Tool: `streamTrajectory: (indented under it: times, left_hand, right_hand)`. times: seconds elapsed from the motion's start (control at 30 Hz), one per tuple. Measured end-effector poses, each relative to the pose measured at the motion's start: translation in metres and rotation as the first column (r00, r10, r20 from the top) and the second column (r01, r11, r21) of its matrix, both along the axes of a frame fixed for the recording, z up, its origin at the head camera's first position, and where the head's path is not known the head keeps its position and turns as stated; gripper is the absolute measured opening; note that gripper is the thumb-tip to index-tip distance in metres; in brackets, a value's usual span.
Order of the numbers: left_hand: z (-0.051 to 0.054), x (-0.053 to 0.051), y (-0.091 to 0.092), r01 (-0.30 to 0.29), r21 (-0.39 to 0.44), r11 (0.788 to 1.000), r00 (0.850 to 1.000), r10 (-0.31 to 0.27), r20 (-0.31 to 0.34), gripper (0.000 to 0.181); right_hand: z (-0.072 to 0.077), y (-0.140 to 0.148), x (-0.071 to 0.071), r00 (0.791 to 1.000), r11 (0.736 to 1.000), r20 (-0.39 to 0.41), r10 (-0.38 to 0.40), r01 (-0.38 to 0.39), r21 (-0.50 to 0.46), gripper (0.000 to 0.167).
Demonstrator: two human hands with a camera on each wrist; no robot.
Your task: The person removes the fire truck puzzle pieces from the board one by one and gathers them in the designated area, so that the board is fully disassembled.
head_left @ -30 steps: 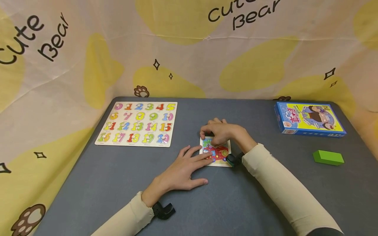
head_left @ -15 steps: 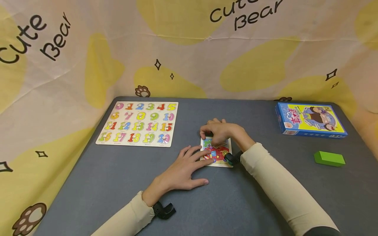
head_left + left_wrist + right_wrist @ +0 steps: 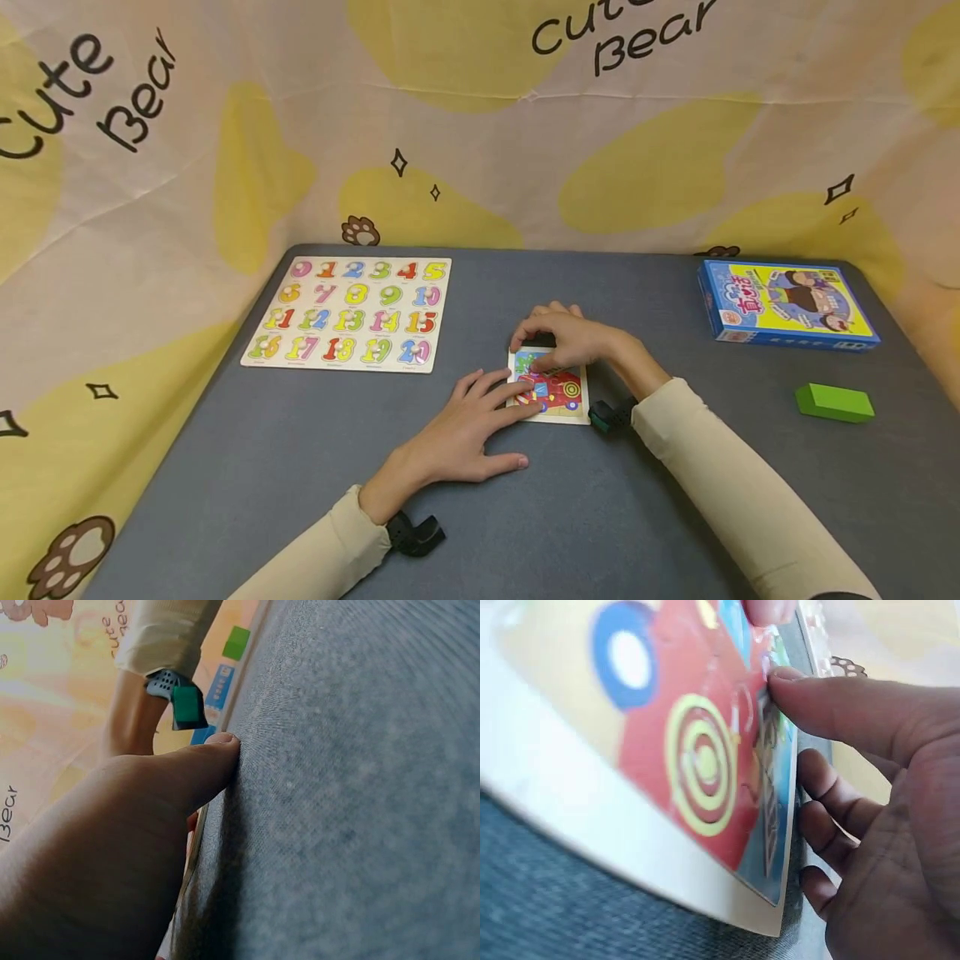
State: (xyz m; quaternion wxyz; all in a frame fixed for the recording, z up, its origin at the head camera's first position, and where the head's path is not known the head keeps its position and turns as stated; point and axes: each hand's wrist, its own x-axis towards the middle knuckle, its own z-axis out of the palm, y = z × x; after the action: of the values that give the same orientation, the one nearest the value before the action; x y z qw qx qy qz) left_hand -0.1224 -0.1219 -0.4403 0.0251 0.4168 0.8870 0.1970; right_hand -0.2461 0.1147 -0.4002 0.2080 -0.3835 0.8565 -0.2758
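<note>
A small jigsaw puzzle (image 3: pixel 562 410) with a red vehicle picture lies flat in a pale frame on the table. My left hand (image 3: pixel 472 435) rests its spread fingers on the puzzle's left side, thumb on the table. Over the far edge, my right hand (image 3: pixel 573 337) has curled fingers, with the thumb on the picture. In the right wrist view, that thumb touches the end of a ladder-patterned puzzle piece (image 3: pixel 769 795), which sits slightly raised. Other fingers curl at the frame's far edge; the index fingertip is hidden there.
A number board (image 3: pixel 345 315) lies at the back left of the grey table (image 3: pixel 637 533). At the right are a blue and yellow box (image 3: pixel 787 304) and a green block (image 3: pixel 834 402). A printed cloth (image 3: pixel 480 125) hangs behind.
My right wrist has shifted slightly right and the thumb has moved a little on the picture, showing more of the vehicle. My left hand stays in place.
</note>
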Motion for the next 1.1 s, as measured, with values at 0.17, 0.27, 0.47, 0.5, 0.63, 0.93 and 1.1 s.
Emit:
streamTrajectory:
  times: [0.17, 0.27, 0.47, 0.5, 0.63, 0.93, 1.1]
  left_hand:
    - [-0.002, -0.001, 0.000, 0.001, -0.006, 1.000, 1.000, -0.001, -0.002, 0.067]
    - [-0.002, -0.001, 0.000, 0.001, -0.009, 1.000, 1.000, -0.001, -0.006, 0.067]
    - [-0.001, -0.001, 0.000, 0.001, 0.000, 1.000, 1.000, -0.001, -0.008, 0.066]
    - [-0.001, -0.001, 0.000, 0.002, 0.005, 1.000, 1.000, -0.002, -0.006, 0.066]
    - [0.000, -0.001, 0.000, 0.004, 0.008, 1.000, 1.000, -0.004, -0.002, 0.065]
    - [0.001, 0.000, 0.000, 0.012, 0.010, 1.000, 1.000, -0.012, -0.009, 0.066]
    - [0.001, 0.000, 0.000, 0.012, 0.012, 1.000, 1.000, -0.012, -0.013, 0.067]
  right_hand:
    - [-0.004, 0.004, 0.002, 1.000, 0.999, -0.006, -0.014, 0.014, -0.050, 0.031]
    - [-0.009, 0.009, 0.003, 1.000, 0.996, -0.009, -0.015, 0.014, -0.085, 0.033]
    - [-0.012, 0.012, 0.005, 0.999, 0.991, -0.003, -0.035, 0.034, -0.128, 0.036]
    - [-0.013, 0.012, 0.006, 0.999, 0.990, -0.001, -0.039, 0.038, -0.132, 0.036]
    - [-0.015, 0.013, 0.007, 0.999, 0.988, -0.010, -0.049, 0.047, -0.150, 0.036]
    - [-0.017, 0.012, 0.011, 0.997, 0.984, -0.020, -0.070, 0.065, -0.163, 0.036]
    - [-0.016, 0.010, 0.013, 0.997, 0.985, -0.045, -0.060, 0.051, -0.166, 0.037]
